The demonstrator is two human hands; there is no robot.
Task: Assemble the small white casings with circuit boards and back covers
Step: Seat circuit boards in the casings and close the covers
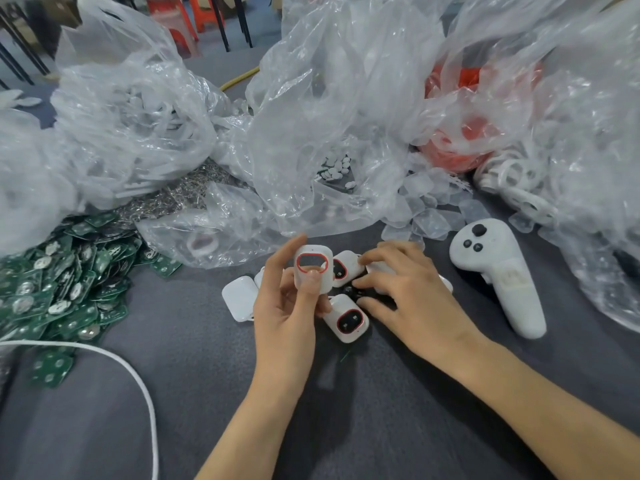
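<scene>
My left hand [287, 306] holds up a small white casing [313, 268] with a red-rimmed oval window, thumb pressed on its front. My right hand [412, 292] reaches down into a little cluster of parts on the grey table, fingers curled over a white piece [379, 268] and small black parts [353, 292]. Two more casings with dark windows lie there, one [347, 318] below the held casing and one [343, 268] behind it. A plain white back cover [240, 297] lies to the left. A heap of green circuit boards [65, 282] fills the left side.
Big clear plastic bags [311, 116] crowd the back, one holding red parts [464, 133]. A white handheld controller [498, 275] lies at the right. Clear lens pieces [429, 216] and metal rings [180, 192] are scattered behind. A white cable [138, 379] curves across the near left.
</scene>
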